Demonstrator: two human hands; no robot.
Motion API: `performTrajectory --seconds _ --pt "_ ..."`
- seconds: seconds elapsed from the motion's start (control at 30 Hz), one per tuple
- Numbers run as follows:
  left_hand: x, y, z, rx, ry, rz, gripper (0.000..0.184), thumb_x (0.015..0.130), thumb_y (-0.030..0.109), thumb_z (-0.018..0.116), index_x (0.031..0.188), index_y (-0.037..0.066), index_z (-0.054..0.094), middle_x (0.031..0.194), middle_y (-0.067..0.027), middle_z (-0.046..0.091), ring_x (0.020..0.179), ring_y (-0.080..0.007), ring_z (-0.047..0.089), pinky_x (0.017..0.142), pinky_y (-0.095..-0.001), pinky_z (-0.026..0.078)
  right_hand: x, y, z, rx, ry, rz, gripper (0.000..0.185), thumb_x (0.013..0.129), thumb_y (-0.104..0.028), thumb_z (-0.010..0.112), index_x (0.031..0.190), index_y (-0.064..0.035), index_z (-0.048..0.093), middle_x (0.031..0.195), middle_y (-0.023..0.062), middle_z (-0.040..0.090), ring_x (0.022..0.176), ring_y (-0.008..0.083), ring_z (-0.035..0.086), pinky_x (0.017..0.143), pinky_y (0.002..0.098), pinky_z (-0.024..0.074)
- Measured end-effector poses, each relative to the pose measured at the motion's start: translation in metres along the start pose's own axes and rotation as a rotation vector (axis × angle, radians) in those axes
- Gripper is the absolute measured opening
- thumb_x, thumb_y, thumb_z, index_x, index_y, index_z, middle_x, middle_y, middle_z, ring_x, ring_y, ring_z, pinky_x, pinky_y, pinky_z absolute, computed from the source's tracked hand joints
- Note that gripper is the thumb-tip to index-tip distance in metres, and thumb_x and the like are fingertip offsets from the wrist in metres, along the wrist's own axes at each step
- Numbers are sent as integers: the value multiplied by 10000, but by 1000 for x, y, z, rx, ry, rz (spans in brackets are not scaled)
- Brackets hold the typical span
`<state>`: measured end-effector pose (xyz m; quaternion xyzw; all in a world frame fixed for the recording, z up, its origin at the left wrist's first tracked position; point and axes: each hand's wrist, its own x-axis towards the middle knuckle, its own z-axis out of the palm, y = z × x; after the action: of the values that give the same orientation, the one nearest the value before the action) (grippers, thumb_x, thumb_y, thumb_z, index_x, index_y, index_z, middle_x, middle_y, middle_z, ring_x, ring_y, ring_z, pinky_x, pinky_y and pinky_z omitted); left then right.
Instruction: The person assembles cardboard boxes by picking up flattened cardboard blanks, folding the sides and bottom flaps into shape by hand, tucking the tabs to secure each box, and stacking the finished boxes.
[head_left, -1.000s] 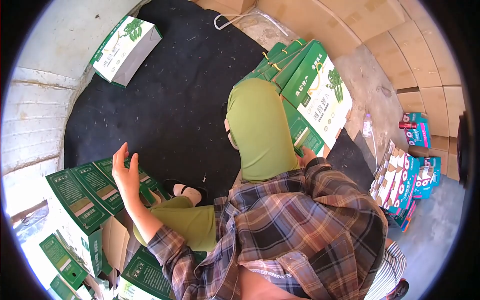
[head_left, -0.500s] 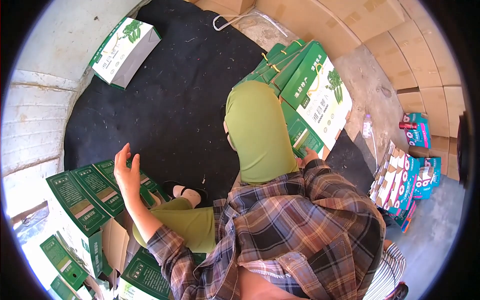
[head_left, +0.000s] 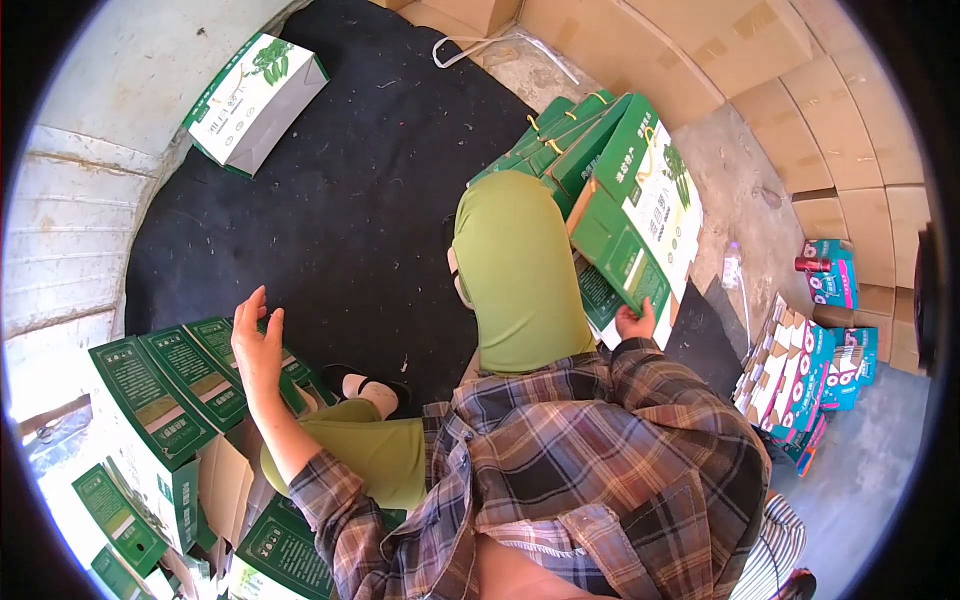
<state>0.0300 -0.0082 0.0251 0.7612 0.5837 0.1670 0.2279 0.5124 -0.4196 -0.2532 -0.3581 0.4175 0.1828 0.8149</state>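
Black matting [head_left: 350, 180] borders a whitish wall [head_left: 85, 195].

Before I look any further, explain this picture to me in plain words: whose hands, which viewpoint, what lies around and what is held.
There is no machine here: these are a person's bare hands. A camera worn on that person's head looks forward and down, so the lap and sleeves show. The right hand grips the edge of a green carton, beside more green-and-white cartons. The left hand is raised with fingers apart and holds nothing visible; behind it stands a row of green boxes. A black mat covers much of the floor, with one white-and-green box at its far left. Brown cardboard boxes line the right side.
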Motion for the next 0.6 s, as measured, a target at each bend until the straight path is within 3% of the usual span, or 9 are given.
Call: performTrajectory --seconds 0.1,0.23,0.3,0.43,0.6 --pt "0 -2 0 -18 -1 14 403 798 34 639 1194 37 566 1046 -118 599 917 -225 595 827 -334 475 -22 -27 26 90 -311 -2 91 825 -107 642 859 -42 589 733 63 623 542 173 511 588 331 500" --pt "-2 3 -3 -12 -12 26 405 796 41 643 1193 35 564 1047 -121 596 914 -227 591 813 -337 477 -38 -63 71 33 -329 -55 98 827 -95 630 859 -15 583 723 72 616 553 178 525 659 340 543" --pt "-3 2 -5 -5 -4 20 406 795 43 644 1192 35 564 1047 -121 595 909 -226 590 806 -338 478 -42 -78 100 30 -169 -69 140 849 -102 603 930 10 582 797 97 625 715 226 608 696 351 558" --pt "-4 0 -6 7 -12 28 408 792 46 645 1192 36 564 1041 -121 593 891 -230 587 795 -340 479 -78 -88 180 -23 -280 -127 220 882 -128 551 983 66 537 917 155 603 814 258 621 706 343 554" --pt "-5 -3 -8 -4 18 34 417 786 49 655 1193 40 565 1034 -125 599 884 -236 589 790 -342 481 -166 -63 254 -91 -450 -146 228 906 -146 507 999 61 537 925 152 603 849 261 625 686 342 543"
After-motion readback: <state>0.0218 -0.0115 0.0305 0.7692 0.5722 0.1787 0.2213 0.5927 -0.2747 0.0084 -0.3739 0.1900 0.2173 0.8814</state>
